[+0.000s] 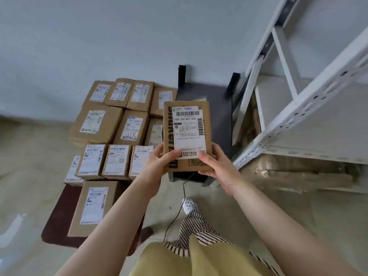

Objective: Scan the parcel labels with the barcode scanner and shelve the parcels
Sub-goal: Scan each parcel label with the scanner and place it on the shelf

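I hold a small brown cardboard parcel upright in front of me, its white shipping label with barcode facing me. My left hand grips its lower left edge, thumb across the label's bottom. My right hand grips the lower right corner, thumb on the front. Several more labelled parcels lie packed together on the floor at the left. The white metal shelf rack stands at the right. No barcode scanner is visible; a thin black cable runs down from behind the held parcel.
A dark grey stool or small table stands behind the held parcel, next to the rack. A dark brown mat lies under the nearest parcel. Flattened cardboard sits under the rack's lowest shelf. My foot in a white shoe is below.
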`<state>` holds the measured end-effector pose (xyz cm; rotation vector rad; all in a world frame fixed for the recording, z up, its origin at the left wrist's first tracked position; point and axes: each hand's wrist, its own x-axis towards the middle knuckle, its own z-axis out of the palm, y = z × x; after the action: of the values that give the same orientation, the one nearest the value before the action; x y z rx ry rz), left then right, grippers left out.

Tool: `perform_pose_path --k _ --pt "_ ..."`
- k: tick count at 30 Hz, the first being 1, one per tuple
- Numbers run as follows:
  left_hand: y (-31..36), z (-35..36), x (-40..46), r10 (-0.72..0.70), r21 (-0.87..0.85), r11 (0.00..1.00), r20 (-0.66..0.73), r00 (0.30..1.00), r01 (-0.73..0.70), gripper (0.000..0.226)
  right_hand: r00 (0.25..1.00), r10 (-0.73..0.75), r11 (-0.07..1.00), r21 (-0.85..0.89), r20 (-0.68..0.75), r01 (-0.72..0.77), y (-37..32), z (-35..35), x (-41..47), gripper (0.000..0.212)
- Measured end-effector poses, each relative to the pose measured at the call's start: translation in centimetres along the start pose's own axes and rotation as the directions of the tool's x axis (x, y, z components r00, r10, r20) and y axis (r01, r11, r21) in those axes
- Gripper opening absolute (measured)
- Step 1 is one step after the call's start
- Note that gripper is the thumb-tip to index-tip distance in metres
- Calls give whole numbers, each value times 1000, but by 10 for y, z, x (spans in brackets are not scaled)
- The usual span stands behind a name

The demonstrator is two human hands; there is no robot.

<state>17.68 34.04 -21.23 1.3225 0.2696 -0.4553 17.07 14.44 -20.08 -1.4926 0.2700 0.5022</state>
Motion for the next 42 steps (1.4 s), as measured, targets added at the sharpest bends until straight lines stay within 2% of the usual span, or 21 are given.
perform_pose_path --k 4,8,11,19,21,24,26,32,35,39,42 --pt "-39 33 -30 -125 67 991 104 987 119 69 988 68 997 36 -136 -64 45 -25 -56 98" --pt "-64 77 -45 -203 177 969 189 961 171 86 970 108 988 133 -219 -80 79 -63 -103 99" --pt "-76 118 -52 -245 242 952 240 939 186 97 951 110 981 186 -290 -57 98 -95 -134 107" --pt "-109 268 -49 -320 341 915 295 900 214 108 892 126 957 290 -435 6 126 -218 -197 84" --pt "-119 314 -49 -325 338 916 312 893 215 102 878 125 956 292 -462 18 128 -258 -214 85" --pt "-130 385 -50 -322 337 919 344 882 203 69 861 109 959 279 -497 40 129 -323 -240 83" --pt "-137 424 -50 -323 335 920 360 875 202 60 852 103 960 277 -513 50 130 -359 -254 81" --pt "-145 510 -43 -334 340 917 365 869 209 68 845 93 963 263 -526 58 121 -444 -275 80" --pt "-143 542 -24 -360 365 903 362 860 225 91 839 81 964 255 -538 70 111 -481 -274 77" --pt "-136 585 12 -399 424 875 359 844 233 107 838 99 967 250 -537 46 98 -533 -260 75" --pt "-131 618 44 -436 440 860 370 820 259 102 838 122 971 237 -533 10 82 -577 -241 53"
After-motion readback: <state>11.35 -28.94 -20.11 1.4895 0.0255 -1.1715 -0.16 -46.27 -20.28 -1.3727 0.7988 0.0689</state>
